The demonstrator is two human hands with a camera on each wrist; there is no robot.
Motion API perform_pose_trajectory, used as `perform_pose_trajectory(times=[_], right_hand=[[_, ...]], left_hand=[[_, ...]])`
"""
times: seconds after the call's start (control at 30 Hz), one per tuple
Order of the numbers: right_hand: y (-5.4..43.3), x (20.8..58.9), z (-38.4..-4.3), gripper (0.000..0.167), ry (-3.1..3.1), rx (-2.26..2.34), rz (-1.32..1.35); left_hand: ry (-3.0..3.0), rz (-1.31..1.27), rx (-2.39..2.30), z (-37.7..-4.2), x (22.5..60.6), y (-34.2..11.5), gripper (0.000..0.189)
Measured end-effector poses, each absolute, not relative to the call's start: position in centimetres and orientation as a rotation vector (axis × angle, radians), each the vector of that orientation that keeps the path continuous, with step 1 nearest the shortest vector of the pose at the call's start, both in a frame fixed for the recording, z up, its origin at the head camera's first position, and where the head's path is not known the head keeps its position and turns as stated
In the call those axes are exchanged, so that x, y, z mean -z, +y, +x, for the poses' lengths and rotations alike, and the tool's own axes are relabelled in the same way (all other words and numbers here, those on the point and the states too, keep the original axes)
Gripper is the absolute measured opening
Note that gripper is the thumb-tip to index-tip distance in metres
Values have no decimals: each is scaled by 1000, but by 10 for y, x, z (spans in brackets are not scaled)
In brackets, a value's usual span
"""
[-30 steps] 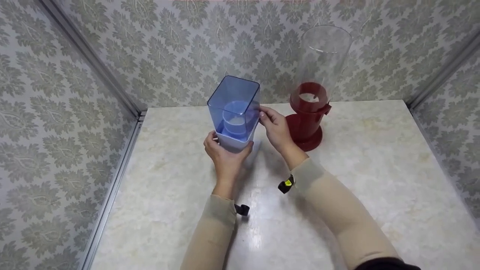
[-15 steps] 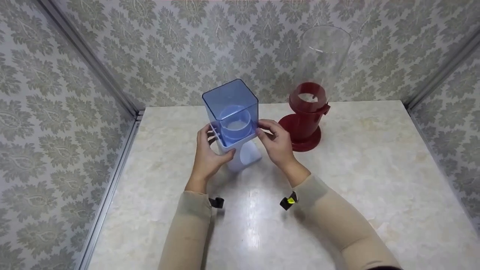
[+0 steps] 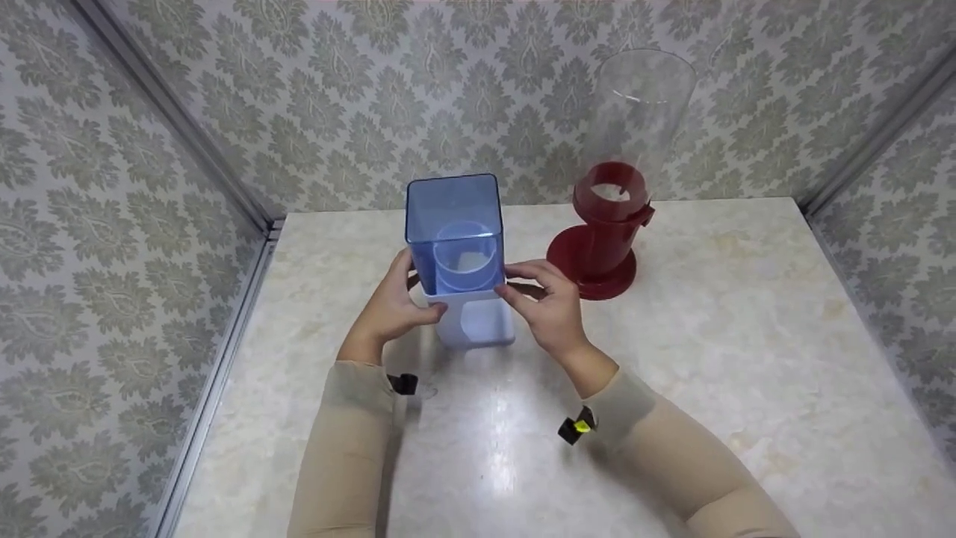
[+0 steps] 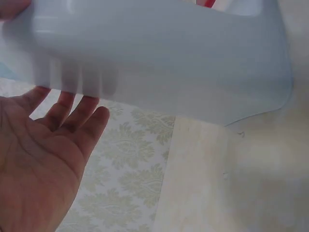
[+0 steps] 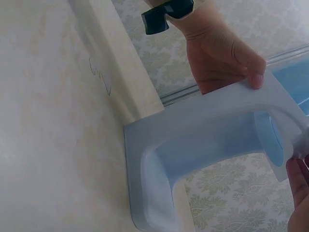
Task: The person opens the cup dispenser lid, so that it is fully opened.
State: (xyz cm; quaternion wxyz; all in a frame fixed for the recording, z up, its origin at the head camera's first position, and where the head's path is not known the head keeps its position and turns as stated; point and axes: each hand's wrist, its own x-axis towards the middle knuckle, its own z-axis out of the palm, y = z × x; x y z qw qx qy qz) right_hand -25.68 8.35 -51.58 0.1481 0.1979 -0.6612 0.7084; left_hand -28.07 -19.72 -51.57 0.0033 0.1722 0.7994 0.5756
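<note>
Over the last 1 second the blue dispenser (image 3: 461, 263), standing on the table (image 3: 747, 336), has turned so its hollow front faces 6 o'clock, squared to the person. The left hand (image 3: 390, 302), shifted from 6 to 9 o'clock, grips it; the right hand (image 3: 551, 310) pinches the 3 o'clock edge, steadying it from 2 sides. The red dispenser (image 3: 607, 243) sits at 2 o'clock.
</note>
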Motion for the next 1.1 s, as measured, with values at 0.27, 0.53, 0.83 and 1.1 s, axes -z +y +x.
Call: perform_pose_trajectory(times=[0.27, 0.53, 0.83, 1.1], right_hand=[[80, 475, -278, 112, -2041, -1912, 681], [73, 415, -314, 168, -2319, -1945, 904], [68, 414, -307, 136, -2387, -1856, 794], [67, 412, -309, 130, -2364, -1839, 767]], left_hand=[[2445, 413, -1995, -274, 524, -184, 155], [2457, 385, -2160, -281, 528, -164, 139], [2317, 526, -2202, -290, 531, -166, 116], [2264, 550, -2230, -290, 535, -167, 132]])
